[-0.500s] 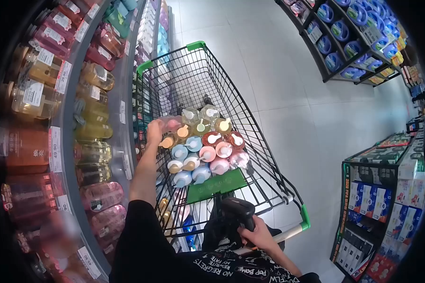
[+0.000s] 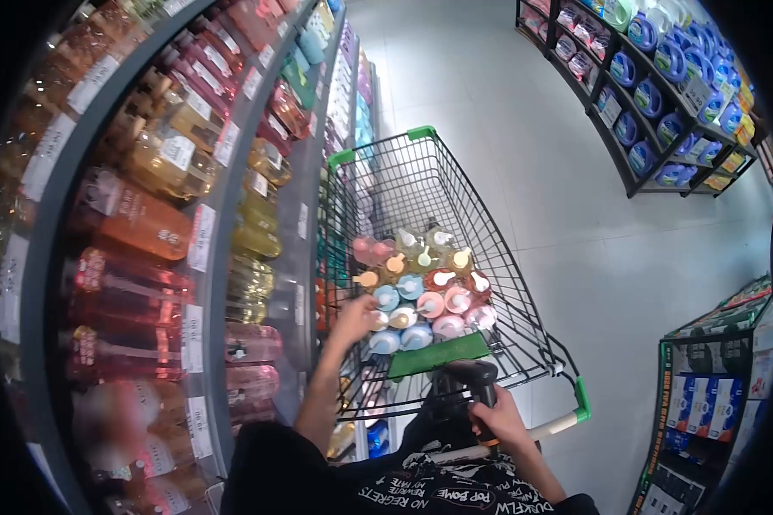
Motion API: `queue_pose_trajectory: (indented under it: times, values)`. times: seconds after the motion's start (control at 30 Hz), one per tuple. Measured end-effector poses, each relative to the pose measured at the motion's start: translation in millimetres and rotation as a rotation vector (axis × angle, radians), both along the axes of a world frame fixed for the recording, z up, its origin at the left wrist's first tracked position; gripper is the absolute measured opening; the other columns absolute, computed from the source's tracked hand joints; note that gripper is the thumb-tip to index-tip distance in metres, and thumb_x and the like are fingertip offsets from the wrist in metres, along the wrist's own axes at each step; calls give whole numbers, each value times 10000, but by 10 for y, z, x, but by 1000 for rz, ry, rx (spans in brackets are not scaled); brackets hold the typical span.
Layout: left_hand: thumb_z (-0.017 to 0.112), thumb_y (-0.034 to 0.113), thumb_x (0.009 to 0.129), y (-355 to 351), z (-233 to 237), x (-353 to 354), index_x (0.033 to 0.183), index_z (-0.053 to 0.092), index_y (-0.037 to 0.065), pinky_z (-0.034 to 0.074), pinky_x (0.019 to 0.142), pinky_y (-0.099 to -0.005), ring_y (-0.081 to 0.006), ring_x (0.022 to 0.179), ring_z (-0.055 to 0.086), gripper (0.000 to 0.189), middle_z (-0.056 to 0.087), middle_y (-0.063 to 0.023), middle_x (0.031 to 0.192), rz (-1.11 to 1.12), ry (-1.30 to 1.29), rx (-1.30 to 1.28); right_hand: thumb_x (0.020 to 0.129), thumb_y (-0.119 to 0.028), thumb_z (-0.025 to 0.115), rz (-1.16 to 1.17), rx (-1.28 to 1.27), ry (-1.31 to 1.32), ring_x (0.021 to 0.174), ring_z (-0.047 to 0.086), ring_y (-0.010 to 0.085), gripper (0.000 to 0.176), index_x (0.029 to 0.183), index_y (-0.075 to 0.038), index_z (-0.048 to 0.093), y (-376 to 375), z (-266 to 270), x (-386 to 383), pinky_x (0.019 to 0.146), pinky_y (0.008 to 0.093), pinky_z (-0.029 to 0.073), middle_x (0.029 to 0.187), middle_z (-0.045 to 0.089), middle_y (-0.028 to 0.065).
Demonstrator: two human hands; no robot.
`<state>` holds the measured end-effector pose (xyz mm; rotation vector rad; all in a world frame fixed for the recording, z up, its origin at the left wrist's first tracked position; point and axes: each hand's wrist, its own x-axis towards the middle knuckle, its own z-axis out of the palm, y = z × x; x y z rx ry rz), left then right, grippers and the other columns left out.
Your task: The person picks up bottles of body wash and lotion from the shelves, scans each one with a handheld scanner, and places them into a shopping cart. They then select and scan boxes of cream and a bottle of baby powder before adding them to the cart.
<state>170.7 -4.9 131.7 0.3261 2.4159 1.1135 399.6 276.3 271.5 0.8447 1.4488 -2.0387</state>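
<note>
From my feed, the left hand hovers at the cart's near-left edge beside bottles filling its near half, curled fingers' hold unclear, while the right hand grips a scanner above its handle.

I count one shopping cart. In it stand about nineteen pump bottles, packed too tightly for a firmer tally. Two hands show, one left hand and one right hand. I see one black handheld scanner and three shelving units.
</note>
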Motion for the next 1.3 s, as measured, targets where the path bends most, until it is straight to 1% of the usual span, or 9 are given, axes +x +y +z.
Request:
queue_pose_trajectory:
  times: [0.07,0.1,0.13,0.23,0.3,0.43,0.53,0.73,1.3]
  values:
    - [673,128,809,20,211,500,1130,594,24,507,819,-348,-257,907,663,346,679,-150,952,-33,46,69,810,-52,582,21,48,5,470,563,135,319,1102,39,492,-11,48,-1,431,253,471,632,561,60]
    - [670,122,813,111,529,734,1139,594,35,508,833,-353,-260,938,662,346,675,-156,990,-34,33,158,810,-52,580,16,44,28,468,563,136,315,1098,40,493,-10,-3,27,429,254,472,632,562,62]
    - [656,95,856,99,603,922,1162,561,9,503,840,-307,-191,994,633,332,662,-125,1039,-16,-78,143,809,-52,579,14,41,49,467,563,136,311,1094,41,494,-12,-62,58,427,254,473,632,563,64]
    - [663,116,849,69,567,1410,1172,567,35,509,827,-316,-191,960,641,346,668,-123,1006,176,-187,140,809,-51,578,25,61,70,463,566,142,285,1066,45,497,-35,-43,77,419,254,471,627,565,68]
    - [662,149,820,0,287,1508,1174,560,53,522,774,-367,-272,868,670,381,675,-147,959,-353,43,-378,811,-52,579,35,69,76,462,567,143,271,1051,44,499,-49,-41,89,418,255,470,627,565,67]
    - [651,155,800,93,116,1396,1170,566,65,525,719,-369,-263,797,676,391,682,-148,902,-89,-329,-39,817,-63,590,22,88,129,457,559,143,222,995,32,498,-69,-89,149,415,260,462,625,560,63]
    - [656,166,794,5,41,1407,1142,594,68,524,676,-353,-234,759,671,367,687,-128,873,-98,-111,-134,823,-73,597,-25,95,164,457,553,139,201,964,28,495,-66,-89,180,413,264,454,620,555,58]
    - [648,170,783,-100,20,1466,1124,621,70,518,661,-332,-220,741,671,356,698,-120,875,63,-184,-8,840,-61,593,-153,87,230,471,551,129,181,970,17,493,-77,-60,290,430,255,453,627,555,46]
    - [630,131,782,-111,329,1905,1093,594,46,521,713,-378,-282,778,670,324,686,-158,849,31,36,-86,828,-74,578,-48,257,256,493,535,129,94,859,-19,509,-207,-155,637,443,255,434,647,539,49]
